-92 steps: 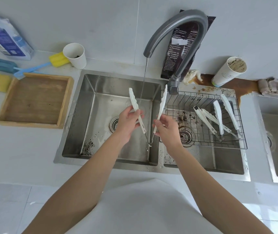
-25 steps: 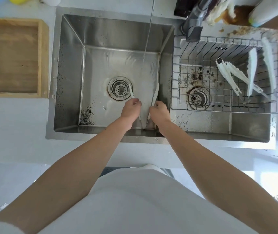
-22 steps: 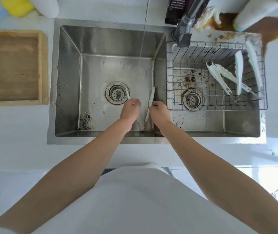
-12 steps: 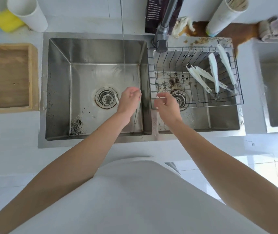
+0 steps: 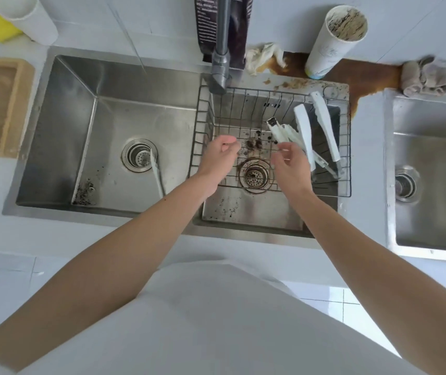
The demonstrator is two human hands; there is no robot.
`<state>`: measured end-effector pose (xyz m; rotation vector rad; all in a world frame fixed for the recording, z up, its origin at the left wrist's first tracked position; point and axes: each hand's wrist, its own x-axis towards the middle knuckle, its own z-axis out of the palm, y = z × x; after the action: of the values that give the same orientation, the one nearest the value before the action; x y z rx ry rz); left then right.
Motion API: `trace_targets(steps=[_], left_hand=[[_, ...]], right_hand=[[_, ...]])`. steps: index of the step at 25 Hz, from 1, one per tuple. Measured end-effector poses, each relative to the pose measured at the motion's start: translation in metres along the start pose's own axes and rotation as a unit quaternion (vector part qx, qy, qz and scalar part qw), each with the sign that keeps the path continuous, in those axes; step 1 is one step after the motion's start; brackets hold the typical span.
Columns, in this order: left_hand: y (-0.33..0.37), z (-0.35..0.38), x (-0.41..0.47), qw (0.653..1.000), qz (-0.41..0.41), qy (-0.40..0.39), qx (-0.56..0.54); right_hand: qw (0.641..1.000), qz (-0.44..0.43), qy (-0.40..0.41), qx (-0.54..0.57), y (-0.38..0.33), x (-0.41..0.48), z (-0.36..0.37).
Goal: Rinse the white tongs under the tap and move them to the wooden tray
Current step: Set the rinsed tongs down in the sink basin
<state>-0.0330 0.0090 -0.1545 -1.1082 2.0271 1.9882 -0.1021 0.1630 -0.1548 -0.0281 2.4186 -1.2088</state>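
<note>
Head view, the only one.

Just released: the white tongs (image 5: 157, 175), lying loose on the floor of the left basin (image 5: 62, 125), one tip beside the drain (image 5: 138, 155), well to the left of both sets of fingers and touched by neither. Half a second ago, gripped in the left hand (image 5: 220, 154) low in that same basin; a second ago, held by both hands, one on each arm.

Left fingers (image 5: 228, 146) curled loosely inward, thumb against forefinger, pinching nothing visible. Right hand (image 5: 290, 162) with fingers half spread and gently bent, empty, tips just short of the nearest of the other tongs (image 5: 281, 132) lying in the wire basket (image 5: 205, 125). Contact with that pair impossible to tell.

Both hands over the right basin, no longer the left one.

Meaning for the task, as a judgement: rinse apparently over or broken off, carry not yet done. Wooden tray (image 5: 10, 109) far out to the left of the left fingers, bare as far as seen. Tap (image 5: 222, 52) beyond the fingertips, a thin stream seemingly falling into the left basin. Likely switching to a fresh pair from the basket while the dropped pair waits.
</note>
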Motion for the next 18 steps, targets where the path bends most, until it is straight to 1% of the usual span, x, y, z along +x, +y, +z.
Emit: trace_targets(steps=[4,7,12,18], left_hand=[[0.007,0.046,0.008,0.999,-0.045,0.001,-0.014],[0.014,0.074,0.016,0.998,-0.061,-0.004,-0.014],[0.026,0.110,0.035,0.996,-0.080,-0.001,-0.026],[0.031,0.142,0.047,0.992,-0.117,-0.034,-0.038]], right_hand=[[0.999,-0.008,0.017,-0.029,0.019,0.020,-0.039],[0.997,-0.026,0.018,-0.066,0.029,0.032,-0.055],[0.985,-0.062,-0.006,-0.162,0.046,0.047,-0.061],[0.978,-0.057,-0.037,-0.195,0.056,0.052,-0.062]])
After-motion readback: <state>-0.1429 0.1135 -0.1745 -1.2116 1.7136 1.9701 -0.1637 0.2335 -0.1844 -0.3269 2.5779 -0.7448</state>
